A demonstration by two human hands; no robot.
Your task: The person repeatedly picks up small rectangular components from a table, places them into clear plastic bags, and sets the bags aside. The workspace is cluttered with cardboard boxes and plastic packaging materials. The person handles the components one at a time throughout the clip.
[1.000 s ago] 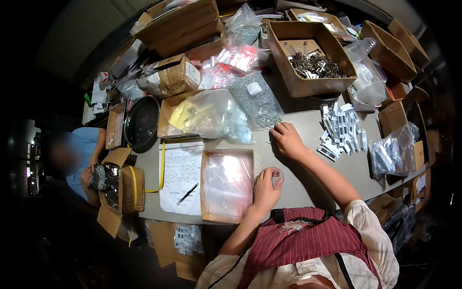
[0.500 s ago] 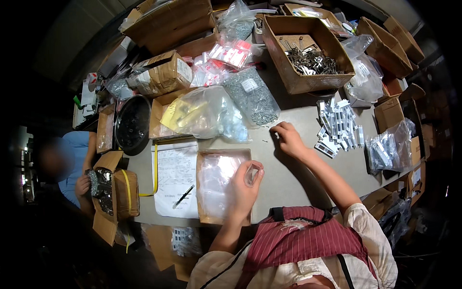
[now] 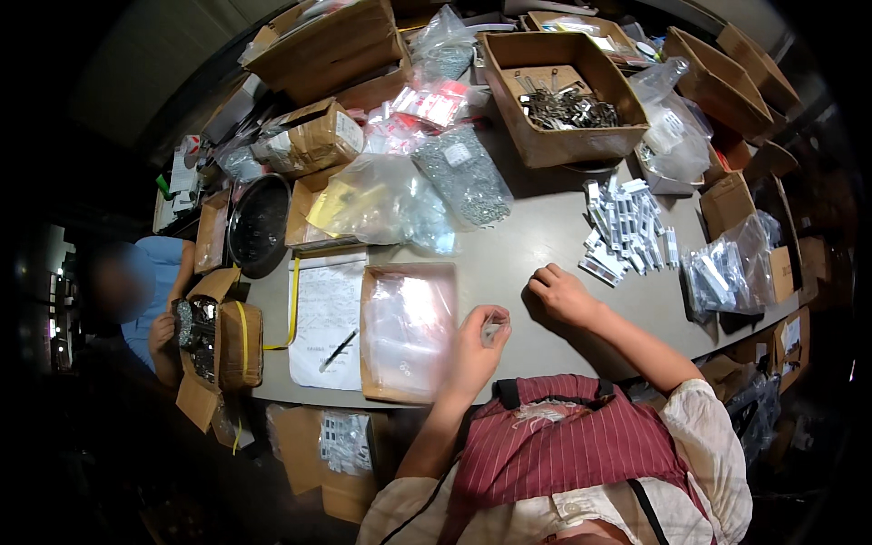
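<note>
My left hand [image 3: 474, 350] is closed around a small clear plastic bag [image 3: 493, 332], its mouth facing up between thumb and fingers. The hand hovers by the right edge of a shallow cardboard box [image 3: 365, 331] in which clear plastic bags [image 3: 411, 327] lie flat. Over the bare table to the right, my right hand [image 3: 563, 295] has its fingers curled together; whatever they hold, if anything, is hidden. Beyond it lies a pile of white and grey slotted metal-looking pieces [image 3: 627, 227]. A clear bag of small silvery screws [image 3: 468, 177] lies farther back.
A large cardboard box [image 3: 568, 150] of metal parts stands at the back. Left of the bag box are a written paper [image 3: 313, 313] with a pen [image 3: 339, 350] and a black round basin [image 3: 259, 227]. A person in blue [image 3: 159, 272] holds a bag beside an open carton [image 3: 241, 345].
My right hand has drawn back toward me and slightly right, away from the screw bag. My left hand, still holding the small bag, has shifted a little to the right relative to the box.
</note>
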